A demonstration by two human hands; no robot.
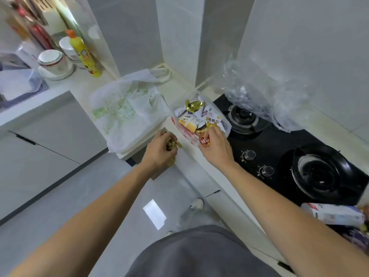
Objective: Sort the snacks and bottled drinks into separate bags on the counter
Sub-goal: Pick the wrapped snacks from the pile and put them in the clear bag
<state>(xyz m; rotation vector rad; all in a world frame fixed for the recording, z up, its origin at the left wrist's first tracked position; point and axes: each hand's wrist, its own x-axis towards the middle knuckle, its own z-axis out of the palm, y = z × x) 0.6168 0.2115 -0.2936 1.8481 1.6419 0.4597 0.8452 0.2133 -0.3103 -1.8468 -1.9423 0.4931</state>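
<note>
A clear bag with red print (179,128) lies open on the counter beside the stove, holding several snack packets (196,116). To its left lies a flat white bag with green print (123,110). My left hand (159,148) grips a gold-wrapped snack (172,145) at the counter's front edge, just left of the clear bag. My right hand (215,144) holds an orange-wrapped snack (204,140) over the near rim of the clear bag. A white bottle (333,213) lies at the lower right, partly cut off.
A black gas stove (289,148) with two burners and knobs fills the right counter. Crumpled clear plastic (259,92) hangs over its back. A yellow bottle (84,54), stacked bowls (54,62) and a sink (18,84) sit at the left.
</note>
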